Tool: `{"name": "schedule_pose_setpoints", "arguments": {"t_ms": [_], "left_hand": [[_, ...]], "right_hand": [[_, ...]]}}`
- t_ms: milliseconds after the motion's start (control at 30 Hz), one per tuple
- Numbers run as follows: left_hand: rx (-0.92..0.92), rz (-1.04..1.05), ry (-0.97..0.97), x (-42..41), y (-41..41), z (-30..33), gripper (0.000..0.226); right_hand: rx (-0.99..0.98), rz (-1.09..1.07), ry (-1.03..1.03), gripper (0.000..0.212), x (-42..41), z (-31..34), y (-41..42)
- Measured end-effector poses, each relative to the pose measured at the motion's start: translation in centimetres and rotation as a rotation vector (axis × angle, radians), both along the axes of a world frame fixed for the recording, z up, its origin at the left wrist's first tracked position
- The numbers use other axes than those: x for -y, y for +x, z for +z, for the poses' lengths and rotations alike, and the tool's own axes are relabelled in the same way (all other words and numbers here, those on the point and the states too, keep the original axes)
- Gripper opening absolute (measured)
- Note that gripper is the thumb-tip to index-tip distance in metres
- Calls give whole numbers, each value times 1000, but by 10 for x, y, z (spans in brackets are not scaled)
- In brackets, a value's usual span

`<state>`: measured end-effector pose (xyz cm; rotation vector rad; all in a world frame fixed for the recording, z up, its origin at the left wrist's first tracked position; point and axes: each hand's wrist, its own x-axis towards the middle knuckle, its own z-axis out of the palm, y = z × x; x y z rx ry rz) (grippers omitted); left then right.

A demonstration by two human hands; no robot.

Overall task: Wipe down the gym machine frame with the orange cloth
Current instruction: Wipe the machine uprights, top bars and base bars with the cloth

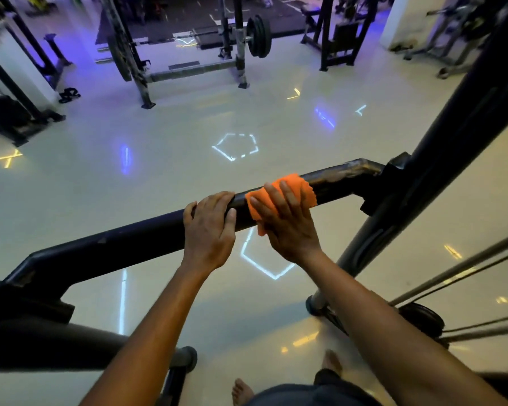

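Note:
A dark horizontal frame bar [135, 241] of the gym machine crosses the view from lower left to the right upright [440, 159]. The orange cloth [296, 186] is draped over the bar near its right end. My right hand [288, 227] lies flat on the cloth, fingers spread, pressing it against the bar. Just to its left, my left hand [210, 227] curls over the bare bar with its fingers wrapped on top. The part of the cloth under my palm is hidden.
A squat rack with a loaded barbell [258, 35] stands across the glossy floor. Another machine [9, 112] is at the left. Cables and rods [464, 268] run at the lower right beside a weight plate [423, 319]. My bare feet [242, 392] show below.

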<state>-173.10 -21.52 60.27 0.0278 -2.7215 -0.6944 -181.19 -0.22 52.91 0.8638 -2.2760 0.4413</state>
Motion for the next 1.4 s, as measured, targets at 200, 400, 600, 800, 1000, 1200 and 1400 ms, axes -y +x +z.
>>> {"name": "schedule_pose_setpoints", "arguments": {"t_ms": [200,400,600,800,1000,1200,1400], "left_hand": [[-16,59,-11,-20,-3,-2,42],[8,18,-24,-55,-24,-2,45],[-7,66,-49,-71,-22,-8,47],[27,60,-76,-98,-38,-8,50],[50,63,-81,-110,-46,-5,48],[52,23,-66,-131,-64,-4,48],[44,8,-24,-134,-70,-2,46]], "right_hand": [[167,-245,-301,53,-31,0,-18],[85,16,-133,59,-11,-24,-8],[151,-223,-307,74,-95,-20,-54],[157,-77,-255,62,-50,-28,-33],[108,-211,-200,61,-135,-16,-79],[173,-39,-210,59,-89,-4,-48],[95,-182,-184,48,-147,23,-85]]}}
